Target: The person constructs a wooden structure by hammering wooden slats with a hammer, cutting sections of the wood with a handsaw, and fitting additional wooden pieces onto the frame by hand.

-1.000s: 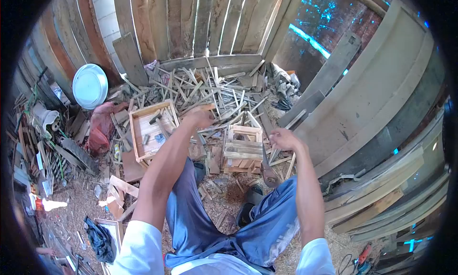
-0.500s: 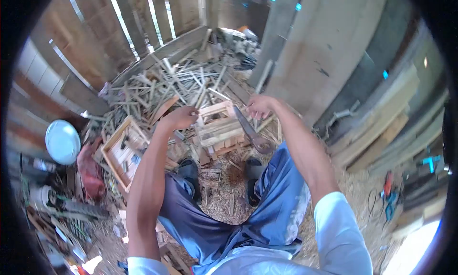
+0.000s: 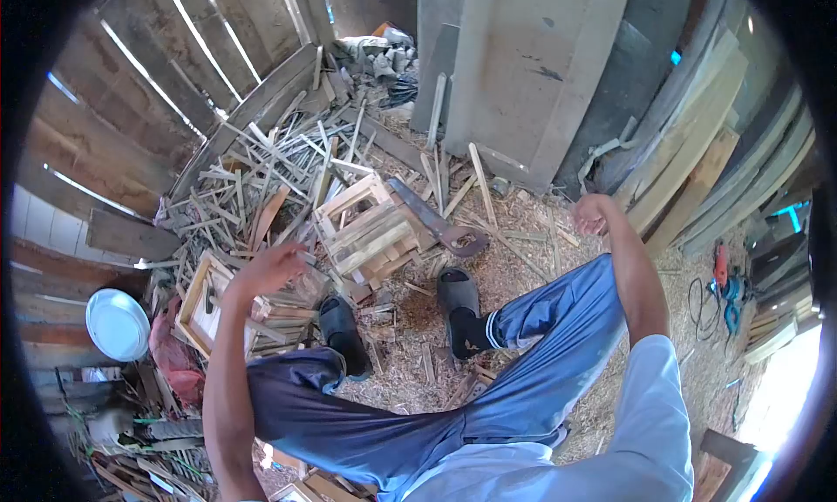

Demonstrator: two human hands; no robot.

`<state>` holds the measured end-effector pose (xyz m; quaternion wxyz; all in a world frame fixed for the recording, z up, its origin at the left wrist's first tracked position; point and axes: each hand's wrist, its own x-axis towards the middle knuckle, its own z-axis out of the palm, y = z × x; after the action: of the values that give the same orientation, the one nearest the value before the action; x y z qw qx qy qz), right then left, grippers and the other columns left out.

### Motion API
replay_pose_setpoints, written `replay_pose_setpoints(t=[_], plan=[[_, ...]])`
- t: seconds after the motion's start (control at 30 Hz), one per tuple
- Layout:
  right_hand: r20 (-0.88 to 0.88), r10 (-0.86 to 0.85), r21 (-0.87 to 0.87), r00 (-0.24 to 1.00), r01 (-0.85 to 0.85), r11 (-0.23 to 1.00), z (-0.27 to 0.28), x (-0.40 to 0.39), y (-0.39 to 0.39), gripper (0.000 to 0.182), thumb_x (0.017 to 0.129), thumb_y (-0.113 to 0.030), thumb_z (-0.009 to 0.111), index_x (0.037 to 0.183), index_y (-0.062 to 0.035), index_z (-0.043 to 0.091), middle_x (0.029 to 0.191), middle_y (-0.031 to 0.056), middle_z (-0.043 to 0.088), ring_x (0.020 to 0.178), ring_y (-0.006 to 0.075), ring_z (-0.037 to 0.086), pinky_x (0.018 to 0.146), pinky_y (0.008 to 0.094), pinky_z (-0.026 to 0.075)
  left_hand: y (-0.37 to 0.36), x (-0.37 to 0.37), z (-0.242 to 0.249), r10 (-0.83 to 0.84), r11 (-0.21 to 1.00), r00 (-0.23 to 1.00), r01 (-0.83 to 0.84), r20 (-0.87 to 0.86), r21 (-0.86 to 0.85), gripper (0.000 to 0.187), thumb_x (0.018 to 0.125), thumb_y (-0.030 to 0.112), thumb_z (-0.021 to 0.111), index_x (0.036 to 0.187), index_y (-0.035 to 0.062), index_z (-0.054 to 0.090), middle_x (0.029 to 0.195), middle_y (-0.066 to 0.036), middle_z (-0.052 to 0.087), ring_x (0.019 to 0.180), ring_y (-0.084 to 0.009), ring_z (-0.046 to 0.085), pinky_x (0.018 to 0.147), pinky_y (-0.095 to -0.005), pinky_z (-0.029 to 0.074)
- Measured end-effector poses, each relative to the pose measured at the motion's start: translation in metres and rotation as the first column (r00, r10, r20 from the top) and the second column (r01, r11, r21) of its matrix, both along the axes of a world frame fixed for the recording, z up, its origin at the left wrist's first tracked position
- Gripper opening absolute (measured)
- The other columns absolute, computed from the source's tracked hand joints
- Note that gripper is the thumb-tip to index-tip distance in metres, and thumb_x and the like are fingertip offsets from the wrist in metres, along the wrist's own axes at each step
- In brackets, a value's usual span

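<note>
A small slatted wooden frame [image 3: 377, 240] stands on the litter in front of my feet. Against its right side leans a handsaw [image 3: 427, 214], its handle toward me, with neither hand on it. My left hand [image 3: 272, 268] hovers left of the frame, fingers stretched and apart, holding nothing. Well to the right, my right hand [image 3: 591, 214] is raised over the floor with its fingers curled in; nothing shows in it. A shallow wooden tray [image 3: 185, 315] lies beyond my left forearm, partly hidden by it, with a dark tool inside.
Thin wood offcuts [image 3: 261, 166] pile up along the plank wall [image 3: 157, 75]. Large boards [image 3: 532, 75] lean at the back and right. A white basin [image 3: 118, 325] stands at left beside a red bag [image 3: 174, 358]. A corded power tool [image 3: 728, 284] lies at far right on shavings.
Both hands have moved away from the wooden frame, the left toward the left, the right far to the right. My right knee has swung outward. The view has shifted.
</note>
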<state>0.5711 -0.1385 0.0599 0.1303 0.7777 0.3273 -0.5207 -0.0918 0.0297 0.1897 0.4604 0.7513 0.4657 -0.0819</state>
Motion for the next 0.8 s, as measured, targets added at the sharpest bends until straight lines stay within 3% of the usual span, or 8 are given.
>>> replay_pose_setpoints(t=[0.17,0.23,0.37,0.43,0.5,0.7,0.77,0.8], plan=[[-0.31,-0.161,0.191,0.937,0.227,0.955,0.014,0.004,0.009,0.013,0.083,-0.014,0.061,0.09,-0.0038,0.065,0.076,0.0068,0.064,0.064,0.0188,0.061,0.053,0.0342,0.051,-0.01,-0.026,-0.046,0.164,0.975,0.983,-0.149,0.081,-0.165,0.037,0.096,0.027,0.056,0.124,0.0037,0.06,0.1,-0.012,0.067,0.091,-0.0173,0.063,0.084,-0.0332,0.05],[-0.17,0.039,0.306,0.985,0.015,0.952,0.015,-0.009,0.039,0.011,0.083,-0.012,0.058,0.087,-0.0048,0.064,0.073,0.004,0.062,0.061,0.0155,0.058,0.047,0.0316,0.046,-0.023,-0.003,-0.06,-0.087,0.985,0.996,0.085,0.009,0.153,0.037,0.096,0.03,0.057,0.124,0.0054,0.06,0.104,-0.014,0.067,0.094,-0.0205,0.064,0.086,-0.0337,0.05],[-0.167,0.126,0.359,0.978,-0.058,0.932,0.03,-0.061,0.111,0.011,0.083,-0.012,0.052,0.086,-0.0062,0.062,0.071,0.0011,0.058,0.056,0.0113,0.054,0.041,0.0272,0.041,-0.031,0.138,-0.043,-0.139,0.988,0.988,0.144,0.068,-0.061,0.039,0.098,0.03,0.057,0.128,0.0038,0.057,0.12,-0.014,0.064,0.108,-0.0224,0.062,0.09,-0.0349,0.049],[0.004,0.252,0.377,0.968,-0.235,0.896,0.003,-0.067,0.158,0.014,0.082,-0.013,0.054,0.085,-0.0066,0.067,0.078,0.0054,0.067,0.063,0.0178,0.063,0.051,0.0325,0.05,-0.017,0.197,-0.072,-0.31,0.944,0.946,0.293,0.094,0.154,0.037,0.097,0.028,0.057,0.125,0.004,0.058,0.116,-0.018,0.065,0.106,-0.0296,0.064,0.089,-0.0383,0.05],[0.347,0.167,0.675,0.923,-0.369,0.639,-0.019,-0.092,0.178,0.016,0.08,-0.013,0.058,0.087,-0.0077,0.071,0.091,0.0116,0.072,0.079,0.0268,0.069,0.069,0.0385,0.055,-0.003,0.239,-0.124,-0.431,0.857,0.874,0.319,0.223,0.405,0.033,0.096,0.027,0.056,0.12,0.0046,0.06,0.108,-0.021,0.066,0.1,-0.0369,0.064,0.087,-0.042,0.051],[0.075,0.131,0.77,0.988,-0.142,0.623,-0.172,-0.152,0.181,0.022,0.082,-0.014,0.061,0.101,-0.0096,0.071,0.099,0.019,0.07,0.095,0.0339,0.067,0.085,0.042,0.053,0.019,0.309,-0.249,-0.338,0.905,0.926,0.369,-0.167,0.212,0.028,0.091,0.025,0.057,0.11,0.0053,0.063,0.108,-0.019,0.066,0.101,-0.0367,0.063,0.086,-0.0478,0.049],[0.089,0.221,0.758,0.971,-0.21,0.618,-0.2,-0.166,0.168,0.024,0.083,-0.016,0.06,0.104,-0.0102,0.071,0.1,0.0198,0.07,0.096,0.0355,0.067,0.086,0.0424,0.053,0.01,0.305,-0.279,-0.342,0.703,0.837,0.529,-0.426,0.475,0.03,0.089,0.026,0.058,0.113,0.0076,0.063,0.121,-0.015,0.061,0.117,-0.0332,0.056,0.093,-0.0491,0.044],[0.103,0.168,0.755,0.98,-0.187,0.629,-0.208,-0.173,0.162,0.026,0.086,-0.017,0.059,0.109,-0.0114,0.069,0.102,0.0205,0.069,0.096,0.0371,0.066,0.087,0.0436,0.052,0.007,0.306,-0.289,-0.325,0.724,0.847,0.509,-0.42,0.465,0.03,0.089,0.026,0.058,0.113,0.0076,0.063,0.121,-0.015,0.061,0.117,-0.0332,0.056,0.093,-0.0491,0.044]])
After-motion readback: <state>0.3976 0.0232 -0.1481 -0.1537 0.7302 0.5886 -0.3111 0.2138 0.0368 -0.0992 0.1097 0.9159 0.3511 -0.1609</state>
